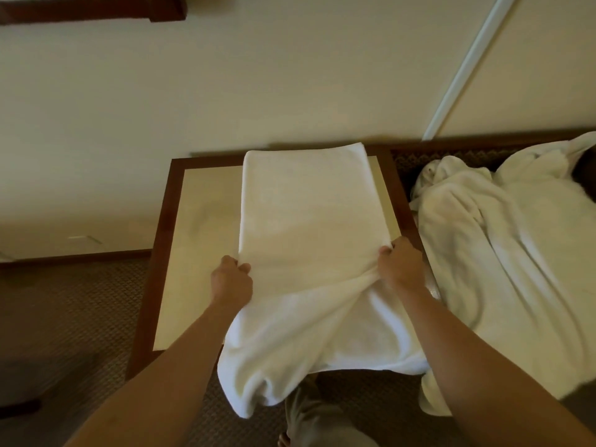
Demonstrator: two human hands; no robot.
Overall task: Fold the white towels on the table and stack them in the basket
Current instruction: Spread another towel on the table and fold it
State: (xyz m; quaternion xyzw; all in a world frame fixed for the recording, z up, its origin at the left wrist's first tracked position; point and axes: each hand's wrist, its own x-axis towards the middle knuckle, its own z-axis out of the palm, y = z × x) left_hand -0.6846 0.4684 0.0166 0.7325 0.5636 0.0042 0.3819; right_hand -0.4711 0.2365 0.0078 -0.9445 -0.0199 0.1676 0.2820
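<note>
White towel (303, 227) long axis runs from table (196, 221) near edge to far edge; left hand (230, 280), right hand (401, 264) pinch opposite side edges, equally near.

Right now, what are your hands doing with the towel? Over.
Left hand and right hand each grip a side of the white towel. Towel flat on table, near end hanging off. Unfolded pile right; no basket visible.
</note>
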